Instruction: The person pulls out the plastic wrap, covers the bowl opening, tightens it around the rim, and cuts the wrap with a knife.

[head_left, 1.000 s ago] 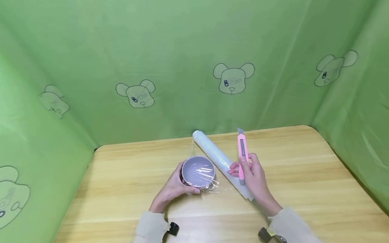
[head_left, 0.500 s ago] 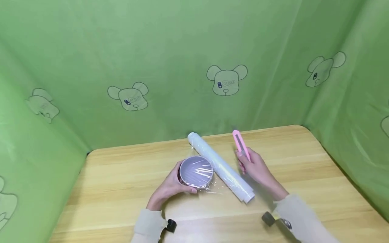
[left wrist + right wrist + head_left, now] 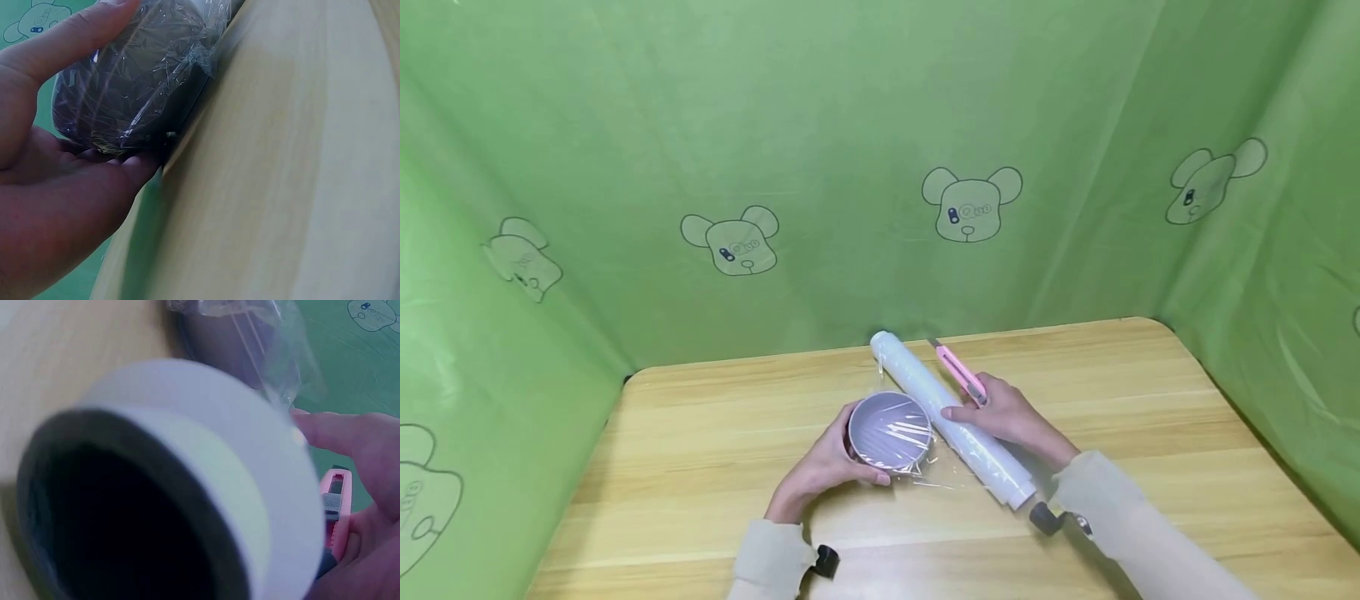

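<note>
My left hand (image 3: 831,458) grips a grey bowl (image 3: 889,432) from its left side, thumb at the near edge. Clear plastic wrap covers the bowl's mouth, and crinkled wrap clings to its side (image 3: 137,81) in the left wrist view. Right beside the bowl lies a roll of cling film (image 3: 958,421), slanting from back left to front right. The right hand (image 3: 1003,412) holds a pink box cutter (image 3: 958,371) with its grey tip pointing to the back left. Its thumb rests on the roll. The roll's hollow end (image 3: 131,512) fills much of the right wrist view.
Both hands are over a wooden table (image 3: 700,450). A green curtain (image 3: 850,167) with bear-head drawings stands behind it and at both sides. A small black device (image 3: 826,562) sits at the left wrist, another (image 3: 1047,518) at the right.
My right hand has come left onto the roll, after lifting off it to the right, and the box cutter now tilts to the left. The left hand keeps its grip on the bowl.
</note>
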A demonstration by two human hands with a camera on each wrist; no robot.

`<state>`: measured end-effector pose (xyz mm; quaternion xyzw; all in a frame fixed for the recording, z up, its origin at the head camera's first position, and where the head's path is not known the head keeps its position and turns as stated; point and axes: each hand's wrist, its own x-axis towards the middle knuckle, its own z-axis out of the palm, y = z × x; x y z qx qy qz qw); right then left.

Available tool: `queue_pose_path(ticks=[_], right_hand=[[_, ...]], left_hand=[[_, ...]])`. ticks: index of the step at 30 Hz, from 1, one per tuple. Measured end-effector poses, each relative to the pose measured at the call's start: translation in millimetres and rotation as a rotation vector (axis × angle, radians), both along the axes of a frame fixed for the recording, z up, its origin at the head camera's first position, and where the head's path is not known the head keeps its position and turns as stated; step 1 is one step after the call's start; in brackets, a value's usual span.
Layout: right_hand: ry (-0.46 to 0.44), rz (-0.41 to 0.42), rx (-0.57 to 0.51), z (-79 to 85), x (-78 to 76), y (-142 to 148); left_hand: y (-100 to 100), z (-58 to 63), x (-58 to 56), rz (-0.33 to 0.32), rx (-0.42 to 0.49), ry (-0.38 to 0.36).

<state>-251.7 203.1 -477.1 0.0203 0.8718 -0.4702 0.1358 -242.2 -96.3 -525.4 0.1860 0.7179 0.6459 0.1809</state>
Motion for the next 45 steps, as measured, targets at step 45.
queue_pose_path(ticks=[45], right_hand=[[0.085, -0.078, -0.136, 9.9, 30.9, 39]], left_hand=[[15, 0.1, -14.6, -0.141, 0.083, -0.009]])
